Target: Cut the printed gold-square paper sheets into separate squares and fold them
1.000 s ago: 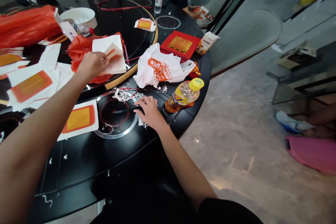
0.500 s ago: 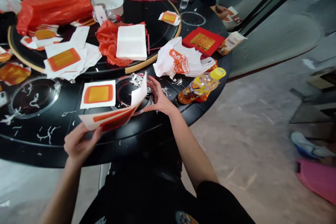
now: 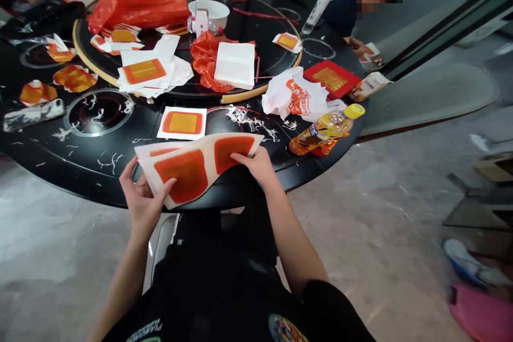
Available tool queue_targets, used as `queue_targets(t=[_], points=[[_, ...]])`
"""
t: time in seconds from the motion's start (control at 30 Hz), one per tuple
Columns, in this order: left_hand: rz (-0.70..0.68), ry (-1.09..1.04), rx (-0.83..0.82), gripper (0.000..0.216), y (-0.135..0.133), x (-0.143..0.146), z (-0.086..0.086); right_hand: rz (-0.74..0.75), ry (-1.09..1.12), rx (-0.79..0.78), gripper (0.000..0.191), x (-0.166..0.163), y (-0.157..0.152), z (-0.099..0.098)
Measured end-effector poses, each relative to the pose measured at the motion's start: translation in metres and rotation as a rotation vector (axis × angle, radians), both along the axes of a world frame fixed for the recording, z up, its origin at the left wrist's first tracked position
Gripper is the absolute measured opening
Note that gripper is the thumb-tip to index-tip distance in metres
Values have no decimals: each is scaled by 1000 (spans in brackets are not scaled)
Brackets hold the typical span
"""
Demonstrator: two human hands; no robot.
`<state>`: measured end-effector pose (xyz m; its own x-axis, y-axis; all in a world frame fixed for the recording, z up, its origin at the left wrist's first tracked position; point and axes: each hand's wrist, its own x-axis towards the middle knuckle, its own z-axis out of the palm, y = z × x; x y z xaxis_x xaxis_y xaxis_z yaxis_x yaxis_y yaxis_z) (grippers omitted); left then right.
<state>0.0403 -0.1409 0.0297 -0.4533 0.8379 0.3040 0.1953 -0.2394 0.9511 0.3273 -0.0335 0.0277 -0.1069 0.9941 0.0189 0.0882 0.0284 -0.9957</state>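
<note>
My left hand (image 3: 141, 197) and my right hand (image 3: 256, 164) both grip a bowed paper sheet (image 3: 199, 164) over the near edge of the round black table (image 3: 80, 163). The sheet is cream-white, printed with orange-red squares, and bends upward between my hands. My left thumb lies on its printed face, and my right fingers pinch its far corner. Just beyond it, a flat sheet with an orange-bordered gold square (image 3: 182, 123) lies on the table. White paper shreds (image 3: 240, 116) are scattered past that sheet.
A crumpled white plastic bag (image 3: 295, 99) and a yellow-capped juice bottle (image 3: 325, 131) lie to the right. A white paper stack (image 3: 234, 65) sits on red plastic on the turntable (image 3: 264, 85). A seated person's hand (image 3: 359, 48) holds paper at the far right.
The view has swung left and back. My right hand has moved from beside the sheet onto its far corner. The sheet has flattened, now showing its printed squares between both hands.
</note>
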Motion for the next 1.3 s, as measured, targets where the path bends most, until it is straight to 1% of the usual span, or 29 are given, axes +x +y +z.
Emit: queue_targets(t=[0.03, 0.07, 0.13, 0.23, 0.3, 0.37, 0.47, 0.6, 0.7, 0.83, 0.97, 1.03, 1.1, 1.2, 1.3], points=[[-3, -6, -8, 98, 2, -1, 3, -59, 9, 21, 44, -2, -9, -2], [0, -10, -17, 99, 3, -3, 6, -91, 18, 44, 45, -4, -17, -3], [-16, 5, -62, 90, 5, -7, 8, -96, 31, 79, 46, -8, -29, -5], [-100, 52, -179, 64, 7, -13, 8, -102, 38, 90, 46, -15, -40, -5], [-135, 59, -244, 52, 9, -15, 10, -120, 40, 87, 46, -20, -42, -7], [-152, 51, -277, 48, 12, -15, 13, -130, 40, 86, 49, -24, -43, -8], [-158, 43, -269, 50, 15, -15, 15, -159, 49, 100, 49, -27, -42, -7], [-154, 50, -264, 49, 19, -18, 7, -151, 44, 133, 46, -28, -41, -7], [-142, 73, -294, 44, 20, -22, -1, -167, 25, 145, 46, -30, -42, -11], [-52, 90, -292, 41, 18, -26, -5, -215, 4, 130, 46, -30, -48, -19], [-56, 84, -332, 40, 20, -28, -14, -206, -15, 93, 45, -30, -53, -22], [-61, 83, -335, 40, 21, -27, -17, -215, -15, 72, 43, -30, -54, -20], [-50, 79, -333, 41, 22, -25, -17, -219, -15, 75, 41, -29, -55, -15], [-49, 59, -361, 42, 20, -23, -9, -214, -17, 98, 37, -23, -55, -1], [-113, 72, -413, 42, 16, -24, 1, -207, -37, 111, 37, -12, -51, 18]])
